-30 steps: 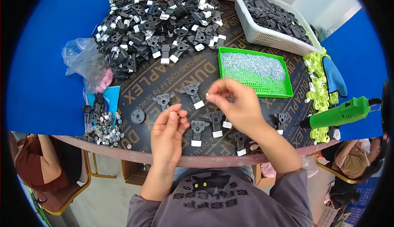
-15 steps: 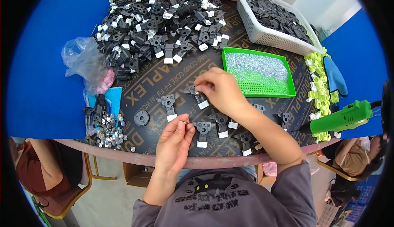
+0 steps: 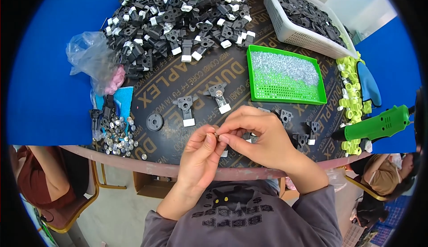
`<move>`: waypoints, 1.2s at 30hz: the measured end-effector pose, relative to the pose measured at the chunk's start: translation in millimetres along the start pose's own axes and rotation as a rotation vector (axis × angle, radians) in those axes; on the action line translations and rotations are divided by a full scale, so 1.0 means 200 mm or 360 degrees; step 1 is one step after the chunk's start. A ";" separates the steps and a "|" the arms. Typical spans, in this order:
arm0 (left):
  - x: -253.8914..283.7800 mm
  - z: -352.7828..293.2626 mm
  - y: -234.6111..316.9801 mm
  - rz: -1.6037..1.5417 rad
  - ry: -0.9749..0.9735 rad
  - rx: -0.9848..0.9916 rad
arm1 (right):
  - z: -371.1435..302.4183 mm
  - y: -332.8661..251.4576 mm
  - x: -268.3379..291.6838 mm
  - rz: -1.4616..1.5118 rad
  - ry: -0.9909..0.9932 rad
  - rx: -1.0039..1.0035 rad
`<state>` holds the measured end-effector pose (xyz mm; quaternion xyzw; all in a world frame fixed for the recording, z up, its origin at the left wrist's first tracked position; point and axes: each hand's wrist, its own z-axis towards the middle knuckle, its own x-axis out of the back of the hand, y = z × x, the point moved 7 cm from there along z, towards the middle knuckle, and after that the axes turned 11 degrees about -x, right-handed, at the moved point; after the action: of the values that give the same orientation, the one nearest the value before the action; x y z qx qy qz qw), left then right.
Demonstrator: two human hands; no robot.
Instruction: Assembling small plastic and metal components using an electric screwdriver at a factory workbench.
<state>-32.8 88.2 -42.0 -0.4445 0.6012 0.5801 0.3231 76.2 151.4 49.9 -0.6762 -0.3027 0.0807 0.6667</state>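
Head view: left hand (image 3: 199,152) pinches a small metallic piece (image 3: 217,136), presumably fingertip-held because tiny; right hand (image 3: 256,136) meets it there, its own hold unclear, a black bracket (image 3: 217,91) lying ahead of the grip.

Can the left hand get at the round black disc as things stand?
Probably yes: the round black disc lies left of the left hand, with only tabletop showing between them. That hand, though, seems busy with a small piece where it meets the right hand.
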 end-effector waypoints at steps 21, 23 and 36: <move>0.05 -0.04 -0.02 0.0088 0.0036 0.0146 | 0.02 0.00 0.00 -0.0200 -0.0194 0.0086; 0.06 -0.04 -0.01 0.0119 0.0059 0.0132 | 0.03 -0.01 -0.03 -0.0336 -0.0175 0.0139; 0.21 -0.05 0.14 0.0030 0.0276 -0.0031 | 0.46 0.01 -0.22 -0.0675 -0.0092 0.0119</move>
<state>-73.4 70.0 -68.5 -0.4906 0.6255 0.5481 0.2600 -5.0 207.0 25.4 -0.5696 -0.4540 -0.0306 0.6845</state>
